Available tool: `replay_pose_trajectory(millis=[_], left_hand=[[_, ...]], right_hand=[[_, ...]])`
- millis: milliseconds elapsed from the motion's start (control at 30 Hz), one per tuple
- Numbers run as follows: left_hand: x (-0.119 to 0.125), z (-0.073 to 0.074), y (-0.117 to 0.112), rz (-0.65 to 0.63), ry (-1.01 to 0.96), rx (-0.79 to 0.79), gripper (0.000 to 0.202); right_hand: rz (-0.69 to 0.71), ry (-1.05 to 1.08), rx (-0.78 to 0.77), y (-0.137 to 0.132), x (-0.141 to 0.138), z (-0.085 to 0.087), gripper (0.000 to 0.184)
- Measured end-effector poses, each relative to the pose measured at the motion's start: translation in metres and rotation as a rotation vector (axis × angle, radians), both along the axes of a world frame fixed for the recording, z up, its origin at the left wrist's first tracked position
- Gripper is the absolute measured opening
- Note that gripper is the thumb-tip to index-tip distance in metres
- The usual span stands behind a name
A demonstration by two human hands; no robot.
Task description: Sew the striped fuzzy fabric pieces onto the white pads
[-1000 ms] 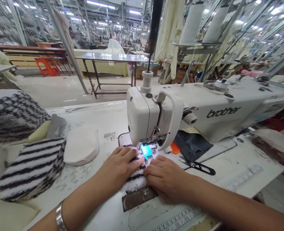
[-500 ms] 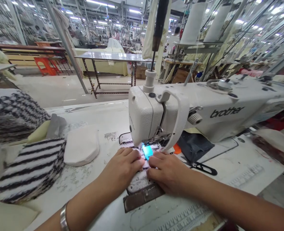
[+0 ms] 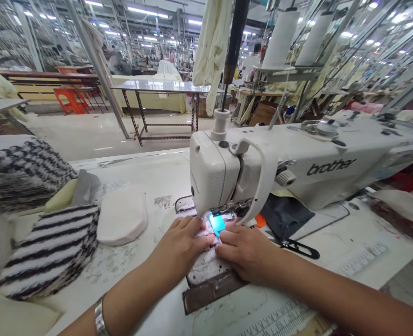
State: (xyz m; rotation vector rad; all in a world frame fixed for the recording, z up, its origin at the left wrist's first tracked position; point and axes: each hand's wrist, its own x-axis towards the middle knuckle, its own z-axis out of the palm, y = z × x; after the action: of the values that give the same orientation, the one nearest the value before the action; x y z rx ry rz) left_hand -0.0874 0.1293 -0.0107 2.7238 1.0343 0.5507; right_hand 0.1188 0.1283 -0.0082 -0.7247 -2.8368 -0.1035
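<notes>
My left hand (image 3: pixel 181 242) rests with fingers curled and pressed together on a white fluffy fabric piece with dark stripes (image 3: pixel 209 261), left of the needle area. From the other side my right hand (image 3: pixel 250 252) bends its fingers onto the same fabric. Between the fingertips lies a small bright blue patch (image 3: pixel 217 224), lit by the machine's lamp. Its right edge meets my right fingertips. The white sewing machine (image 3: pixel 213 168) stands directly above, its head hiding part of the fabric. How firmly the fingers grip cannot be made out.
Striped fluffy pieces (image 3: pixel 48 249) and a stack of white rounded pieces (image 3: pixel 122 214) lie at the left. A dark folded cloth (image 3: pixel 285 214) and black thread snips (image 3: pixel 302 248) lie to the right. Thread cones (image 3: pixel 279 39) stand behind the machine. A metal-legged table (image 3: pixel 160 86) is beyond.
The camera view has shifted slightly, so the machine and table sit a little lower and further right. Both hands stay on the fabric, nearly unchanged beside the blue patch.
</notes>
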Motion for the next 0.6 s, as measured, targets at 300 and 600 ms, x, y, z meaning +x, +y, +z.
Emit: replay_pose_trajectory(millis=[300, 600], left_hand=[[-0.007, 0.009, 0.008, -0.131, -0.023, 0.118, 0.020], [0.005, 0.014, -0.003, -0.063, 0.083, 0.017, 0.017]], right_hand=[[-0.075, -0.074, -0.023, 0.002, -0.002, 0.004, 0.018], [-0.202, -0.098, -0.157, 0.004, -0.006, 0.005, 0.008]])
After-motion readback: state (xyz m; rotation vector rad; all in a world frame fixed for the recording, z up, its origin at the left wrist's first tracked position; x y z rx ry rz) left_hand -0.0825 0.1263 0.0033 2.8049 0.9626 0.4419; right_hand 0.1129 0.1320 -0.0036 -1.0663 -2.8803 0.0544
